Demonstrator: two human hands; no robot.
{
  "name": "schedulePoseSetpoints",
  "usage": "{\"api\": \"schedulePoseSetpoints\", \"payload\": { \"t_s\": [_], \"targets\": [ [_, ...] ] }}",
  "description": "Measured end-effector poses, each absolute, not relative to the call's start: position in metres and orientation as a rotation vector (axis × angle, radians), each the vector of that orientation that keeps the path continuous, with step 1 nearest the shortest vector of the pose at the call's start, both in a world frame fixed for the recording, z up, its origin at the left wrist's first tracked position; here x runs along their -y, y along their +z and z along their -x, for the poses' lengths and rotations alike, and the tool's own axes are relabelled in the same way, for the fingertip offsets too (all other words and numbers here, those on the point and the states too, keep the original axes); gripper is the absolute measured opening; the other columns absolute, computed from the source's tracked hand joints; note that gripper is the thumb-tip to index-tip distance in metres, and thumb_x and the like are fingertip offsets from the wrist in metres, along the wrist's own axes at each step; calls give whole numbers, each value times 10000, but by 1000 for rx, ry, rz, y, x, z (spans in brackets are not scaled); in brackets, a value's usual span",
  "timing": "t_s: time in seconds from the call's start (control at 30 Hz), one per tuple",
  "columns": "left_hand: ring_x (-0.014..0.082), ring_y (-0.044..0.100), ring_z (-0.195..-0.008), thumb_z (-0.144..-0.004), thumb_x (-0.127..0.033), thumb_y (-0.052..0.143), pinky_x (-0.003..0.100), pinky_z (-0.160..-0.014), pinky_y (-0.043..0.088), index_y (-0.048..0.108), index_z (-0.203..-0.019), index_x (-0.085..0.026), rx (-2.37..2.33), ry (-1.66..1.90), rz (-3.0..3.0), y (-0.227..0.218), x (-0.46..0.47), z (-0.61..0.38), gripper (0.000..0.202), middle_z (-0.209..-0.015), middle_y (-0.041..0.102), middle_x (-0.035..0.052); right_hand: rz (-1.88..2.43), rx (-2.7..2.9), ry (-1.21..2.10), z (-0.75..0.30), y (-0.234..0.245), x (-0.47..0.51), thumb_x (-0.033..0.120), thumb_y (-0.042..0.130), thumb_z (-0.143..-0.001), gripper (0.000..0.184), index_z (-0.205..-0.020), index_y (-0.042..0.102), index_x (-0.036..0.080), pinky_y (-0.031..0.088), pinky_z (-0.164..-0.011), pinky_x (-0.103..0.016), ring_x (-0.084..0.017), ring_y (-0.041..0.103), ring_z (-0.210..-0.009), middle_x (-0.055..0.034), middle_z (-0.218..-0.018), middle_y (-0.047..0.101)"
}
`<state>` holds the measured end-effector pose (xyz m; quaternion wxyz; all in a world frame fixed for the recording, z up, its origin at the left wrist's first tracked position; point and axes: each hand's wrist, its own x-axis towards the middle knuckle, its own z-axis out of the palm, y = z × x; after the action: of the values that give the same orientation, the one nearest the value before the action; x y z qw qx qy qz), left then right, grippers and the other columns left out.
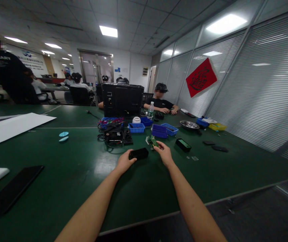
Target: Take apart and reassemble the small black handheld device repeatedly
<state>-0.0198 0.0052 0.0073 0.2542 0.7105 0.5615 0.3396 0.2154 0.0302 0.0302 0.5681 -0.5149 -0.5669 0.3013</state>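
My left hand (pixel 124 162) grips the left end of a flat black device (pixel 139 154) that lies on the green table (pixel 83 174). My right hand (pixel 164 154) is closed on a small green circuit board (pixel 152 142), which sticks out to the left of its fingers. The two hands are close together near the middle of the table, arms stretched forward. A black box with a green top (pixel 183 145) lies just right of my right hand.
Blue bins (pixel 136 127) (pixel 169 129), a black unit with cables (pixel 113 136), a metal bowl (pixel 189 125), a yellow tray (pixel 217 126) and a large black case (pixel 122 99) stand beyond. A black slab (pixel 11 191) and white sheet (pixel 10 127) lie left. People sit opposite.
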Motion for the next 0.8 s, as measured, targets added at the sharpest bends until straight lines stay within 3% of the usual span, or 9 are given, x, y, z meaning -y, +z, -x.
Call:
{"api": "schedulePoseSetpoints", "payload": {
  "t_s": [0.1,0.23,0.53,0.8],
  "targets": [
    [179,570,-958,-683,-289,601,268,-830,423,492,-1162,-235,-1410,891,-1995,8,-4,21,495,-1036,625,28,973,1278,979,-205,29,-27,343,692,-596,492,-1047,595,173,438,-844,-368,-217,572,-947,-80,-1052,620],
    [178,552,-989,-684,-283,593,274,-861,412,471,-1199,-238,-1370,880,-2004,8,-5,22,530,-1088,605,28,955,1368,1075,-198,31,-22,298,702,-593,441,-1010,616,186,419,-876,-358,-199,574,-942,-60,-1010,634],
    [184,533,-1041,-692,-283,587,282,-903,391,437,-1246,-228,-1357,882,-1986,4,-8,22,576,-1153,582,38,1159,1751,842,-199,39,-15,324,646,-641,411,-1029,618,193,441,-635,-257,-104,531,-658,-37,-992,579],
    [186,523,-1082,-681,-238,606,297,-937,378,333,-1321,-223,-1338,924,-1904,1,-8,21,696,-1185,570,45,1202,1962,675,-197,38,-15,320,636,-673,364,-1021,625,212,433,-728,-277,-162,545,-871,-40,-1006,577]
  ]
}}
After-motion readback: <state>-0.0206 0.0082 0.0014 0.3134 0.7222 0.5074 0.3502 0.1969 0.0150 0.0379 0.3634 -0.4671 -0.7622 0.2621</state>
